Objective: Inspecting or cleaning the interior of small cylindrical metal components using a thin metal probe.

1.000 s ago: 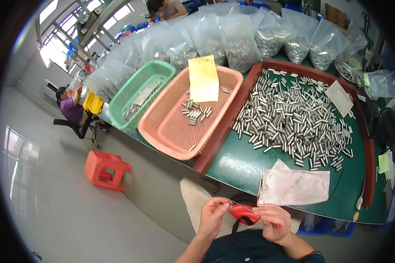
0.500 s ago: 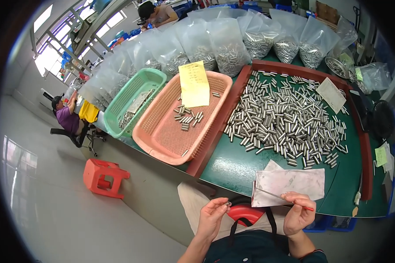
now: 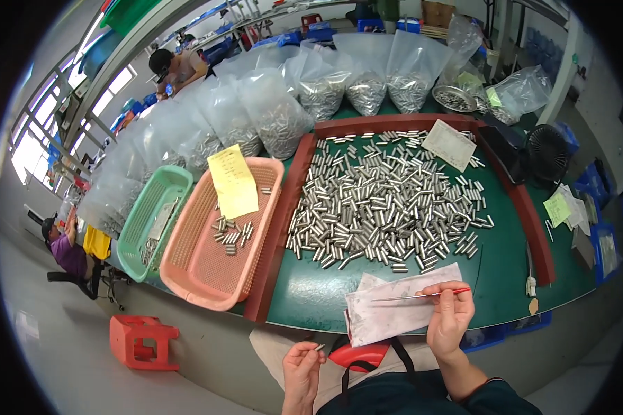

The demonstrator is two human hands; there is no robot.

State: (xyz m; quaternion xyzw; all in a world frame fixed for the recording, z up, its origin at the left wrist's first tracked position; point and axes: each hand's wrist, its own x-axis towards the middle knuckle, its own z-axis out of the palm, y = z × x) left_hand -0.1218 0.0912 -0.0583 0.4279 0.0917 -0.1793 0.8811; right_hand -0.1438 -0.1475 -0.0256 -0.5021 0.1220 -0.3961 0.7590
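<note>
Between the fingertips of my left hand [image 3: 302, 368] is a small metal pin [image 3: 319, 347], held just off the bench's near edge. My right hand [image 3: 450, 319] is closed around the red handle of a thin metal rod [image 3: 394, 298], its tip pointing left. That rod hangs above a stained white cloth [image 3: 387, 319] at the front of the green bench [image 3: 299, 299]. Past the cloth spreads a large heap of short shiny metal pins [image 3: 387, 200].
Dark red rails [image 3: 273, 259] border the heap. Left of it stand a pink basket [image 3: 180, 277] with some pins and a note, and a green basket [image 3: 135, 266]. Pin-filled plastic bags [image 3: 273, 114] line the back. A black fan [image 3: 548, 152] sits right; a red stool [image 3: 142, 342] is on the floor.
The whole view has swung, shifting the bench and baskets left in the picture. The rod has gone from slanting to nearly level over the cloth. Both hands keep hold of their things.
</note>
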